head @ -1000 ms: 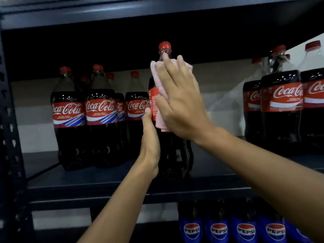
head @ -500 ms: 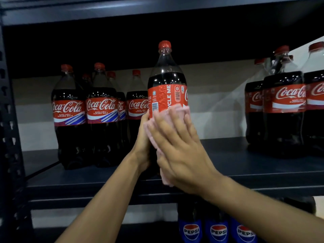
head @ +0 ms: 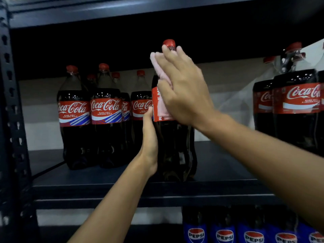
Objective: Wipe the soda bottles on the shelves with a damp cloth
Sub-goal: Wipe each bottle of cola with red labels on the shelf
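Note:
A large Coca-Cola bottle [head: 172,149] with a red cap stands near the front of the dark shelf [head: 122,188]. My left hand [head: 149,142] holds its left side below the label, thumb up along the bottle. My right hand [head: 182,86] presses a pink cloth [head: 160,71] flat against the bottle's upper part, fingers straight and reaching up to the neck just under the cap. The cloth covers most of the label and the shoulder.
Several Coca-Cola bottles [head: 106,116] stand in a group at the left of the shelf, and more [head: 296,109] at the right, partly in plastic wrap. Pepsi bottles [head: 224,232] fill the shelf below. A perforated steel upright [head: 10,120] runs down the left edge.
My right hand slid the cloth down to the bottle's lower body, then back up to the neck. The left hand kept its hold on the bottle's side.

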A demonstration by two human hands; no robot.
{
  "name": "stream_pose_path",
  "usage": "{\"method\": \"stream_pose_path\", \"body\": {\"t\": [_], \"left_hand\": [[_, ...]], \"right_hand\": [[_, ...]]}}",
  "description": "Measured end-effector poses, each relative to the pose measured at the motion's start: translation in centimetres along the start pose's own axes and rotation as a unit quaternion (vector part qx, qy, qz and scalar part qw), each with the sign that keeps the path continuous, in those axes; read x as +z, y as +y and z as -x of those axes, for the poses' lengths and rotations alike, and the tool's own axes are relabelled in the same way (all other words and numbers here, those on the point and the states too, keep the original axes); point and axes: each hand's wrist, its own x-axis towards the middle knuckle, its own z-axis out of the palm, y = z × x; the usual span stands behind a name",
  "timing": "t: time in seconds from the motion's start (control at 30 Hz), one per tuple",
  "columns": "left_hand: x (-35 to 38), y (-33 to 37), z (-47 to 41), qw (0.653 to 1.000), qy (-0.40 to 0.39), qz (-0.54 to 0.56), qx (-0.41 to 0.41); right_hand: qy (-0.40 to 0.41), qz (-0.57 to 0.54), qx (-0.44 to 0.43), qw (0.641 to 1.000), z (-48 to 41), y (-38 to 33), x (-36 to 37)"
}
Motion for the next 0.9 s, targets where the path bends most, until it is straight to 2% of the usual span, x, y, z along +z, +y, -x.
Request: {"method": "stream_pose_path", "body": {"t": [0.1,0.2,0.3,0.37,0.5,0.6,0.83,0.9], "left_hand": [[-0.4,-0.3,-0.1,0.999,-0.025,-0.013,0.020],[-0.9,-0.6,-0.3,0.998,-0.038,-0.029,0.041],[-1.2,-0.5,-0.8,0.999,-0.043,0.007,0.012],[-1.4,-0.4,-1.1,0.999,-0.048,0.012,-0.013],[-1.3,-0.2,-1.0,0.999,-0.028,-0.013,-0.013],[-1.1,0.2,-0.8,0.999,-0.012,0.000,-0.031],[-1.2,0.6,0.4,0.997,0.011,-0.067,-0.030],[-0.4,0.4,0.5,0.998,0.021,-0.055,-0.003]], "right_hand": [[0.028,0.065,-0.041,0.997,4.3,-0.5,1.4],[0.016,0.086,-0.048,0.995,9.4,-1.1,3.0],[-0.041,0.134,-0.084,0.987,13.6,-1.6,3.5],[-0.043,0.150,-0.116,0.981,14.4,-1.2,3.1],[-0.030,0.083,-0.105,0.991,11.4,-0.4,2.6],[-0.019,0.097,-0.067,0.993,6.8,0.4,1.8],[-0.051,0.024,0.010,0.998,-0.8,1.5,-0.4],[-0.021,0.045,-0.020,0.999,0.2,1.1,-0.3]]}}
